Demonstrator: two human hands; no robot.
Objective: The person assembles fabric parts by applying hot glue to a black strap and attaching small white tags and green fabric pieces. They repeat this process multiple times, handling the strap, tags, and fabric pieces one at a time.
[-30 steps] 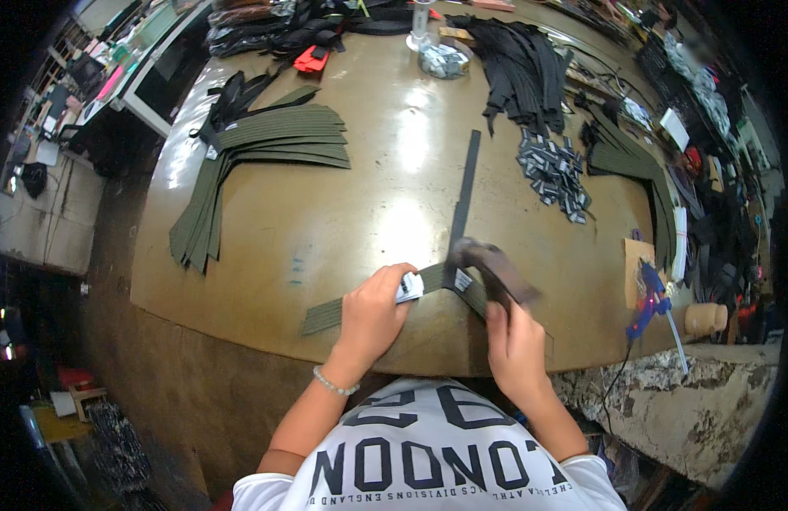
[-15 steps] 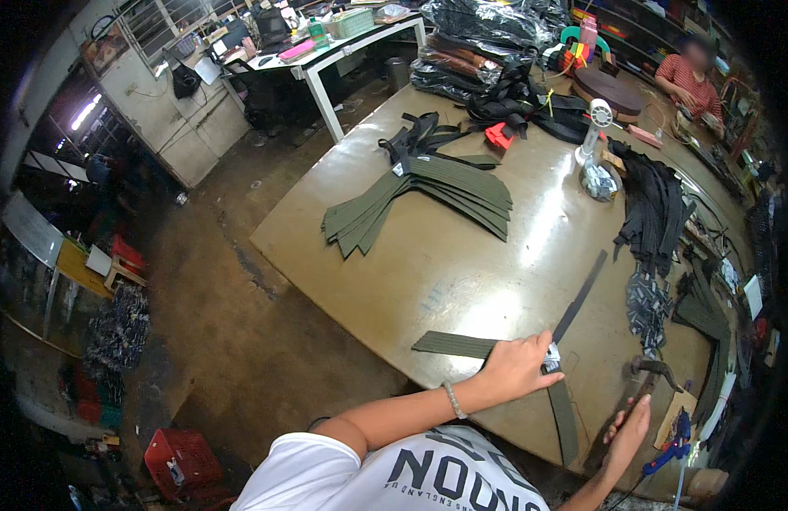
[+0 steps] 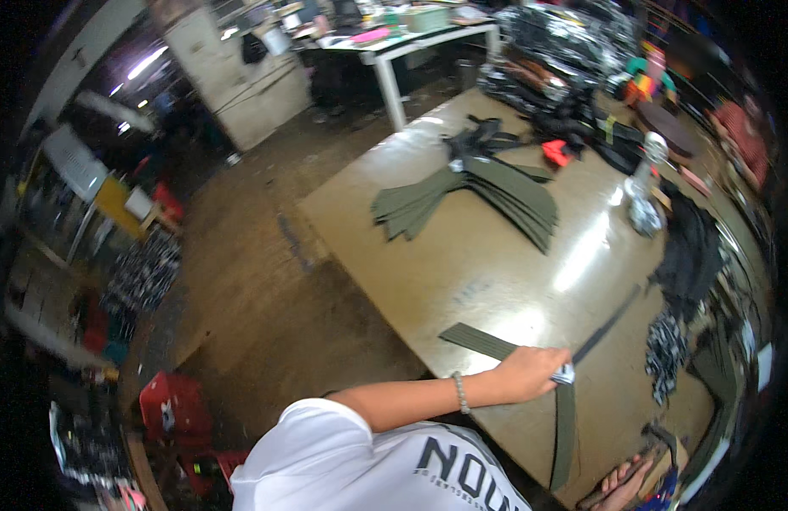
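Observation:
My left hand [image 3: 530,375] is closed on the joint of a strap piece at the table's near edge. From it an olive webbing strap [image 3: 472,339] runs out to the left, and another olive length [image 3: 564,439] hangs toward me. A thin dark strap [image 3: 608,322] points away to the far right. A small whitish label [image 3: 563,375] shows at my fingertips. Low at the right, my right hand [image 3: 624,481] is wrapped round the handle of a hammer, its dark head [image 3: 662,436] beyond my fingers. Blur softens the hammer and the right fingers.
Stacked olive straps [image 3: 513,192] fan out on the table [image 3: 428,281]. Black straps [image 3: 690,247], a patterned bundle [image 3: 666,353] and a small white fan [image 3: 653,152] line the right side. A blue glue gun [image 3: 666,492] lies near the hammer. Another person [image 3: 743,145] sits far right.
The whole view has swung, so the table sits farther right and lower right things lower. The hammer in my right hand has come a little nearer me. My left hand keeps its hold.

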